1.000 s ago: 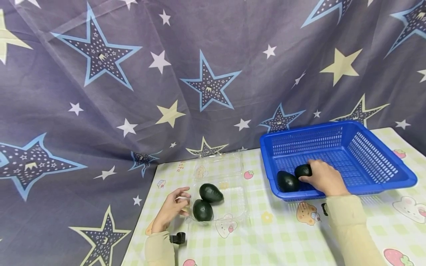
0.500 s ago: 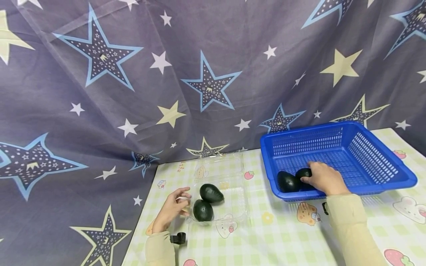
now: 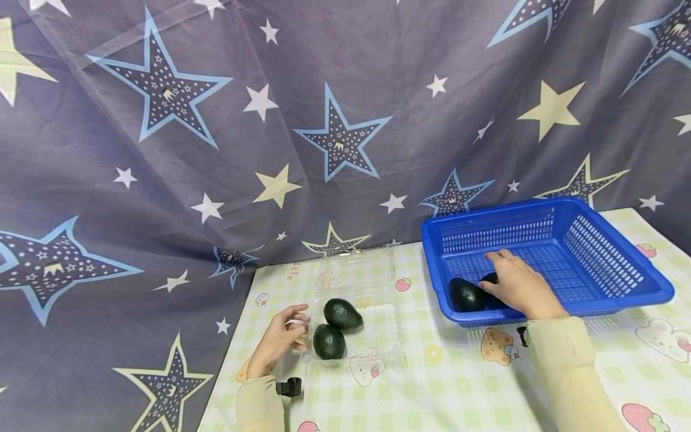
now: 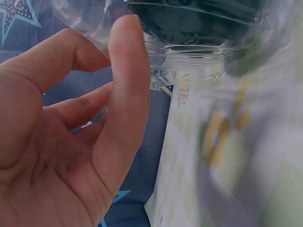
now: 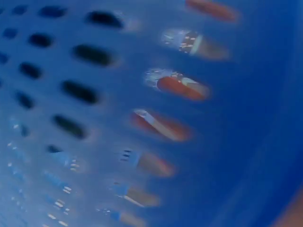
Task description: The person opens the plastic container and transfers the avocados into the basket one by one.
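Inside the blue basket (image 3: 594, 309) my right hand (image 3: 520, 285) is over an avocado (image 3: 491, 279), its fingers spread and loose, partly hiding the fruit. Beside that fruit lies a second avocado (image 3: 466, 295). My left hand (image 3: 275, 339) is at the left side of a clear plastic clamshell box (image 3: 383, 330), fingers loosely bent, with a fingertip (image 4: 125, 28) right at the box's edge in the left wrist view. Two avocados, one farther back (image 3: 343, 314) and one nearer (image 3: 329, 342), sit in the left part of the box. The right wrist view shows mostly the basket's slotted wall (image 5: 246, 123).
The box's clear lid (image 3: 356, 267) lies folded back toward the star-patterned curtain (image 3: 345, 198). A green-checked cloth (image 3: 421, 396) covers the table. Black camera mounts, such as this one (image 3: 289, 387), are worn at the wrists.
The avocado under my right hand has been lowered into the basket and let go, and the right fingers have spread and lifted off it. My left hand stays in place.
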Tool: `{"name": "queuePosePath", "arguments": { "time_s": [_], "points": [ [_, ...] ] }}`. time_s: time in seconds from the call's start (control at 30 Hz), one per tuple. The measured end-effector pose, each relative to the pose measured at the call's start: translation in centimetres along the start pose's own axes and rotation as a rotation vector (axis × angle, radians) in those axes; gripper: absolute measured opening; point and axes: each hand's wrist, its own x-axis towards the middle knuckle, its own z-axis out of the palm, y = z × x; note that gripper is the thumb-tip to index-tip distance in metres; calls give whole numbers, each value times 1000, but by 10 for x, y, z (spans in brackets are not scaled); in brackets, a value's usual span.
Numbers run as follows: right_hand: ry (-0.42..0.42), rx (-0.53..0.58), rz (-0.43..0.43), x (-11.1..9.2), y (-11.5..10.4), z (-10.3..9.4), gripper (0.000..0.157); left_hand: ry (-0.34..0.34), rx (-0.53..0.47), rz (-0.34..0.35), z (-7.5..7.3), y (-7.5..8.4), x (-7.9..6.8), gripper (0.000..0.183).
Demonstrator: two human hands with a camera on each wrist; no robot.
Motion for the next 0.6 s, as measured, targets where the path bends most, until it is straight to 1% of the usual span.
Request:
{"name": "queuePosePath", "arguments": {
  "time_s": [0.1,0.3,0.5,0.6],
  "points": [
    [13,12,-35,-1,-8,-2,64,7,-3,-1,0,0,-1,58],
    [37,31,-66,0,-23,-3,60,-1,-3,2,-1,1,-1,58],
    [87,34,-129,3,-41,8,59,-12,-3,5,-1,1,-1,59],
    [120,51,-158,5,-49,14,56,-14,-5,6,-1,1,-1,59]
  ]
}}
